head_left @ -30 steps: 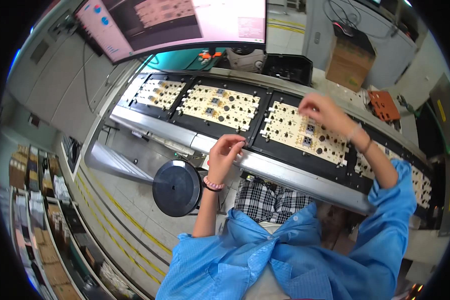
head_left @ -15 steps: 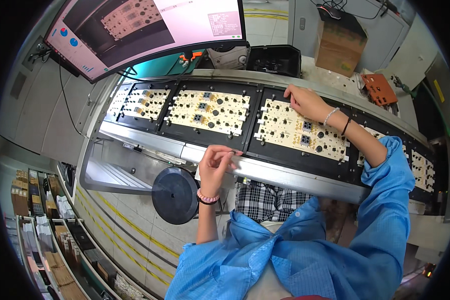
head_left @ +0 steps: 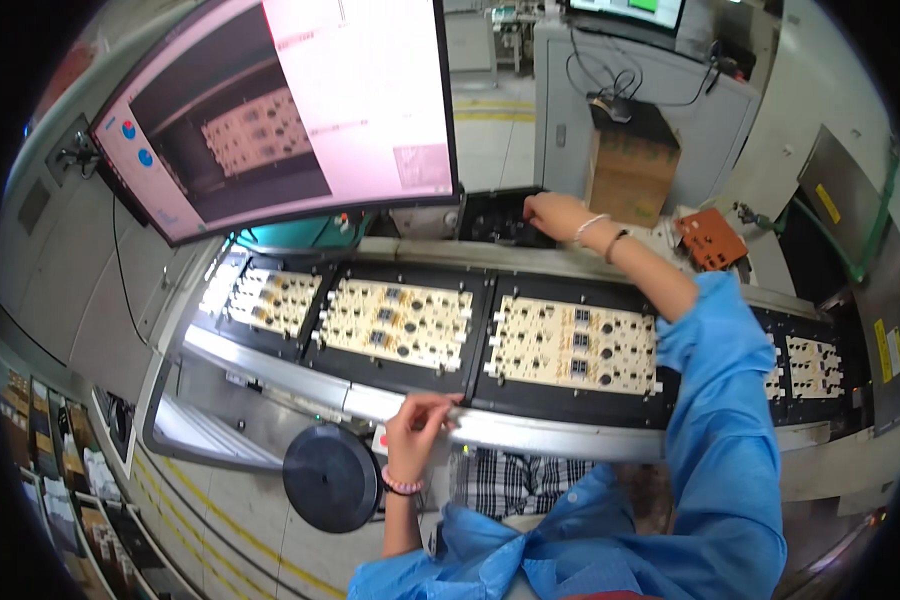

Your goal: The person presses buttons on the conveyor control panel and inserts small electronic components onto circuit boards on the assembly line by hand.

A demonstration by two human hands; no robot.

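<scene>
My left hand (head_left: 417, 435) is at the front metal rail (head_left: 530, 432) of the line, thumb and fingers pinched together; a small dark bit shows at the fingertips, too small to name. Reaching across the line, my right hand (head_left: 558, 216) is at the right side of a black bin (head_left: 485, 232) with dark small parts in it. Its fingers curl downward, and whatever they hold is hidden. Below that arm lies a cream circuit board (head_left: 540, 345) in a black carrier, with black round parts and a row of square dark parts. Another such board (head_left: 395, 320) lies to its left.
A large monitor (head_left: 370, 100) overhangs the back left. Behind the line stand a cardboard box (head_left: 630, 170) and an orange-brown plate (head_left: 710, 238). A round black stool (head_left: 332, 478) is at the front left, with shelving (head_left: 70, 480) beyond it.
My right hand has left the circuit board and moved away from me to the black bin. The left hand stays pinched by the front rail. The view has tilted up.
</scene>
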